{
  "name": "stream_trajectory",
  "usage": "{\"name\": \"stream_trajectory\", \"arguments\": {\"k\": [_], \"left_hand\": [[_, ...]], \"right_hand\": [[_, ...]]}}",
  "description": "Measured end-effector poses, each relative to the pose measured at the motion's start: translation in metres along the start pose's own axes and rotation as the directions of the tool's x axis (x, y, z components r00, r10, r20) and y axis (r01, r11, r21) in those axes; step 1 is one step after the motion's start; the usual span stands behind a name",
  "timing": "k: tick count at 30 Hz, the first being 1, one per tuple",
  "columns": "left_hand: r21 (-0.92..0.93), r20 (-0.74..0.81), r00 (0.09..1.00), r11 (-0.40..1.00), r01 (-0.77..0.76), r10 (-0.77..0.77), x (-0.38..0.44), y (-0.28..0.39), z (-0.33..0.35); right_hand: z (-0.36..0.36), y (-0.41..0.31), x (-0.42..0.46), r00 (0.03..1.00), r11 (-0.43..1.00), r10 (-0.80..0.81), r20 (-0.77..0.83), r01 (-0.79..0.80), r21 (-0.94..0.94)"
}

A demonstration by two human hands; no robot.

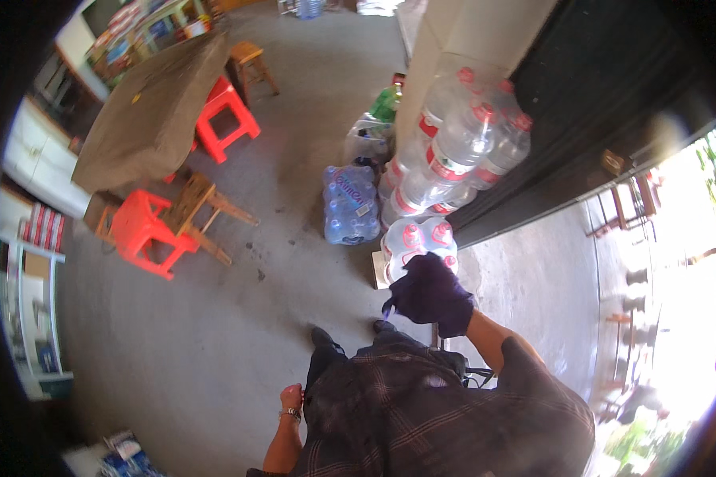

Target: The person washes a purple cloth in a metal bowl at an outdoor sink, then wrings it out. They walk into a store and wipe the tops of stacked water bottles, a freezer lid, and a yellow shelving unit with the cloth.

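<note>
My right hand (432,295), in a dark purple glove, is raised in front of a shrink-wrapped pack of large clear bottles with red caps (414,235). It overlaps the pack in view; whether it touches the pack or holds anything, I cannot tell. Beside my thigh hangs my left hand (292,396), bare, with a metal watch or bracelet at the wrist and fingers partly hidden. Behind the near pack, more large red-capped bottles (462,143) are stacked against a pillar. A wrapped pack of small bottles (351,206) lies on the floor to their left.
Red plastic stools (152,232) and a wooden stool (194,203) stand by a table with a brown cover (155,113). A dark shutter or door panel (573,119) is at the right. White shelving (36,310) lines the left, and a cardboard piece (379,271) is under the near pack.
</note>
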State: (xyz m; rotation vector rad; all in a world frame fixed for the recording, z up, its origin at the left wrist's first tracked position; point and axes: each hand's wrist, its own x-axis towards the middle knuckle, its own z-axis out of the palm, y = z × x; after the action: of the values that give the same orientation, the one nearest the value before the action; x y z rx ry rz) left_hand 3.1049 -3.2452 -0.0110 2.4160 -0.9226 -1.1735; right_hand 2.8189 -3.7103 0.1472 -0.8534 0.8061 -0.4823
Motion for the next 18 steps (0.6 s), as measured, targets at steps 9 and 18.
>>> {"name": "stream_trajectory", "arguments": {"k": [9, 18], "left_hand": [[-0.463, 0.089, 0.936, 0.818, 0.341, -0.339, 0.148, 0.0, -0.126], [-0.662, 0.164, 0.947, 0.681, 0.313, -0.275, 0.153, 0.11, -0.137]], "right_hand": [[-0.042, -0.113, -0.035, 0.759, 0.92, -0.366, -0.539, 0.382, -0.086], [-0.148, -0.184, 0.17, 0.288, 0.445, -0.869, -0.403, 0.097, -0.89]]}}
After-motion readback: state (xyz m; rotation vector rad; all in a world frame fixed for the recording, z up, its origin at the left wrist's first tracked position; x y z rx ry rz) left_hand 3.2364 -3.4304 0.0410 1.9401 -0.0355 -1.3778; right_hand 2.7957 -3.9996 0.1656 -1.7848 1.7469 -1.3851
